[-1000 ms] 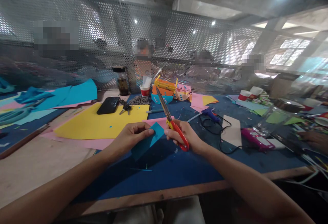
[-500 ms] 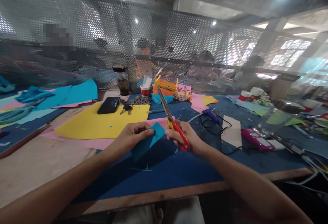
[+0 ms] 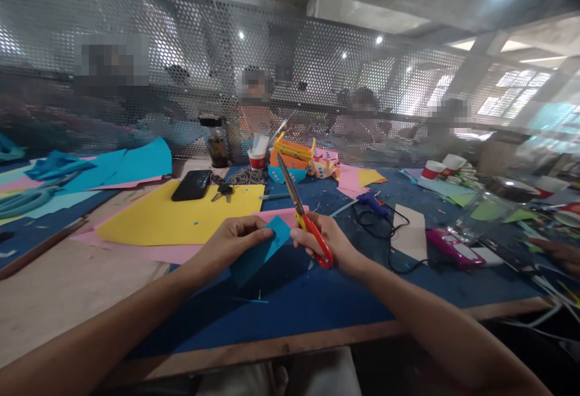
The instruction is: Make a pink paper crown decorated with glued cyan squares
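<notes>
– Teal paper scrap (image 3: 258,254): has it moved at all?
– Barely. It stays just above the blue mat (image 3: 294,305), pinched between the left hand (image 3: 231,242) thumb and fingers.
– And the scissors (image 3: 302,215)?
– Right hand (image 3: 328,240) fingers stay curled through the red handles. The blades are together, pointing up beside the scrap's corner, not cutting.

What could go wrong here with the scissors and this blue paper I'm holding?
The left hand pinches the paper right beside the scissors in the right hand, so a cut there might nick its fingers. The paper is held at one end only; it may flex and cut crooked. The black cable lies near the right arm and might snag.
</notes>
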The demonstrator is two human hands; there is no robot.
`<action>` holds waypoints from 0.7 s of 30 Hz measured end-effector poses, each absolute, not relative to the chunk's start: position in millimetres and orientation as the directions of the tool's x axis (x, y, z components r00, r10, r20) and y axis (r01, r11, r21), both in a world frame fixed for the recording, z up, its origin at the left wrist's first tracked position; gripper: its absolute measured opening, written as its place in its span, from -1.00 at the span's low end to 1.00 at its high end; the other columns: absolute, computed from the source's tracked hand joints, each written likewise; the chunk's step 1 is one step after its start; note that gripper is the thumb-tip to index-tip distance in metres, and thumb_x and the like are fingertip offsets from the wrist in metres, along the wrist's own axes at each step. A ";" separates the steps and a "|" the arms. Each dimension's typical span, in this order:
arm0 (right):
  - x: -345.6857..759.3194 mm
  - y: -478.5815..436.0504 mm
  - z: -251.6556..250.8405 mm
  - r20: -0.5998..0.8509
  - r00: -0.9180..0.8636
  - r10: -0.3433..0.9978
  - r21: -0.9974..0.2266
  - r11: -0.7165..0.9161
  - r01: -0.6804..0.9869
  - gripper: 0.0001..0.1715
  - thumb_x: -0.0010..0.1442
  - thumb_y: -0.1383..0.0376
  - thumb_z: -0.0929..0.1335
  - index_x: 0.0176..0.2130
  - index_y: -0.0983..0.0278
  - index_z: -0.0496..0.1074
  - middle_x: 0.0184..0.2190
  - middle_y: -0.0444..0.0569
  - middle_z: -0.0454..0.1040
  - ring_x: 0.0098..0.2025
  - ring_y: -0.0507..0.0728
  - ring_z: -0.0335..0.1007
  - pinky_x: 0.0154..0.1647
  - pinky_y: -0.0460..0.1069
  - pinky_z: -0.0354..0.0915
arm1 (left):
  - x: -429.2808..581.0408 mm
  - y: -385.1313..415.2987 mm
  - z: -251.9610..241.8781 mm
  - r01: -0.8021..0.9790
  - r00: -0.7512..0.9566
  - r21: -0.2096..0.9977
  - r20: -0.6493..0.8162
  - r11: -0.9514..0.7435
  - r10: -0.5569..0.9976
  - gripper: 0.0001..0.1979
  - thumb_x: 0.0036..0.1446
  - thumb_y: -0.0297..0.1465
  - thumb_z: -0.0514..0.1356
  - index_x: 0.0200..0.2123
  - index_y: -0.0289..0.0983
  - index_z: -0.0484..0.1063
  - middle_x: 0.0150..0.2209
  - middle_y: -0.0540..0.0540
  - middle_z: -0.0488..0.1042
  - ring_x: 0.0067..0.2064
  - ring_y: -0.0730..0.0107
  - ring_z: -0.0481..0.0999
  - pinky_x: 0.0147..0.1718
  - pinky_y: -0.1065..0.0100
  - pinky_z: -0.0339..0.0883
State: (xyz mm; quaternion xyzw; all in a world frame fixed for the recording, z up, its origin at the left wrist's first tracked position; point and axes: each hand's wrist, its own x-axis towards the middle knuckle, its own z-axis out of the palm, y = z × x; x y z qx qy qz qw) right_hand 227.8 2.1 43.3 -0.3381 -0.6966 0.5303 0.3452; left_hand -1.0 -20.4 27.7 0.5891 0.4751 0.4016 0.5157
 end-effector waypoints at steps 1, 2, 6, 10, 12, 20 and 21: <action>228.0 2.0 43.1 0.121 -0.535 0.836 -0.971 0.212 0.111 -0.64 0.15 0.07 0.45 -0.38 0.30 0.39 -0.63 -0.25 0.29 -0.62 -0.08 0.16 -0.65 -0.18 0.10 | -0.5 -20.7 28.2 0.146 0.228 0.989 -0.023 -0.010 0.973 -0.62 0.08 -0.08 0.34 -0.41 -0.31 0.48 -0.54 0.05 0.34 -0.54 0.55 0.24 -0.59 0.52 0.05; 228.3 1.8 42.8 0.120 -0.537 0.835 -0.969 0.215 0.118 -0.65 0.16 0.07 0.45 -0.38 0.30 0.39 -0.64 -0.25 0.28 -0.62 -0.07 0.16 -0.64 -0.18 0.10 | -0.2 -21.2 28.6 0.145 0.230 0.989 -0.032 -0.002 0.973 -0.62 0.08 -0.08 0.34 -0.41 -0.31 0.48 -0.54 0.06 0.34 -0.54 0.56 0.24 -0.59 0.53 0.05; 229.2 2.0 41.5 0.117 -0.549 0.828 -0.967 0.220 0.125 -0.67 0.18 0.09 0.43 -0.37 0.30 0.38 -0.60 -0.23 0.31 -0.60 -0.07 0.19 -0.60 -0.17 0.13 | -1.4 -22.1 30.1 0.132 0.262 0.991 -0.054 0.020 0.964 -0.64 0.07 -0.09 0.35 -0.36 -0.30 0.53 -0.50 0.03 0.42 -0.51 0.53 0.32 -0.56 0.52 0.12; 229.0 2.8 40.2 0.113 -0.554 0.825 -0.973 0.206 0.108 -0.69 0.18 0.10 0.43 -0.31 0.28 0.38 -0.49 -0.19 0.40 -0.58 -0.08 0.20 -0.59 -0.16 0.13 | -2.2 -21.5 31.6 0.156 0.260 0.988 -0.046 0.005 0.965 -0.65 0.05 -0.09 0.36 -0.35 -0.29 0.55 -0.50 0.03 0.43 -0.51 0.50 0.33 -0.55 0.51 0.13; 228.6 2.7 40.4 0.107 -0.548 0.830 -0.972 0.204 0.118 -0.70 0.18 0.11 0.44 -0.33 0.28 0.38 -0.49 -0.18 0.40 -0.58 -0.07 0.20 -0.59 -0.16 0.12 | -1.6 -21.3 32.0 0.171 0.247 0.985 -0.048 0.006 0.968 -0.65 0.05 -0.09 0.35 -0.36 -0.29 0.54 -0.52 0.03 0.42 -0.53 0.50 0.32 -0.57 0.50 0.11; 228.3 1.9 37.9 0.116 -0.553 0.825 -0.976 0.198 0.091 -0.73 0.19 0.14 0.44 -0.30 0.27 0.37 -0.48 -0.20 0.40 -0.58 -0.09 0.18 -0.59 -0.17 0.11 | 1.2 -22.3 33.3 0.160 0.256 0.987 -0.062 0.021 0.965 -0.62 0.01 -0.07 0.37 -0.37 -0.30 0.53 -0.50 0.03 0.43 -0.52 0.49 0.33 -0.55 0.49 0.14; 228.3 2.1 37.1 0.117 -0.555 0.823 -0.977 0.197 0.087 -0.73 0.20 0.14 0.44 -0.29 0.27 0.37 -0.47 -0.19 0.41 -0.58 -0.09 0.18 -0.58 -0.17 0.11 | 1.2 -22.1 33.1 0.165 0.256 0.986 -0.057 0.014 0.965 -0.62 0.01 -0.07 0.37 -0.38 -0.30 0.52 -0.52 0.04 0.41 -0.53 0.50 0.31 -0.56 0.50 0.11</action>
